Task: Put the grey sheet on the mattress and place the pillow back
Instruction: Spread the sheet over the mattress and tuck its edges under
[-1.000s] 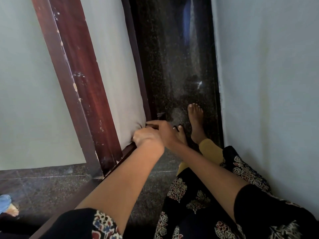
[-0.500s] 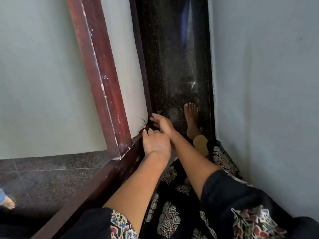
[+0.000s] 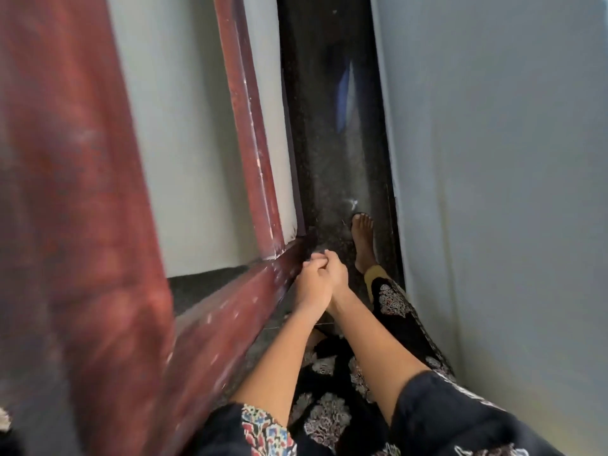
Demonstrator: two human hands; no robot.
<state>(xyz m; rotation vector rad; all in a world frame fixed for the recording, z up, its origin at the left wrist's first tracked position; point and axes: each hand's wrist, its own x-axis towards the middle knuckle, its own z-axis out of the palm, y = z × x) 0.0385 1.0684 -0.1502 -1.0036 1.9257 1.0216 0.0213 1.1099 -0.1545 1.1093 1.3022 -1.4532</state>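
A person is crouching in a narrow gap beside a bed, left hand (image 3: 312, 284) and right hand (image 3: 337, 274) pressing together, seemingly empty, below the mattress corner where the grey sheet (image 3: 283, 179), soft, light and best pinched at its hem, is lying taut.

A narrow strip of dark floor (image 3: 332, 166) runs forward between the red-brown wooden bed frame (image 3: 250, 126) on the left and the pale wall (image 3: 493, 192) on the right, and it is the only open lane ahead. The left hand (image 3: 312, 284) and right hand (image 3: 337, 278) touch each other just beside the lower frame rail (image 3: 230, 311), near the mattress corner (image 3: 289, 225). A bare foot (image 3: 362, 238) stands in the strip just beyond them, close to the wall, and patterned dark clothing (image 3: 394, 311) fills the near end.
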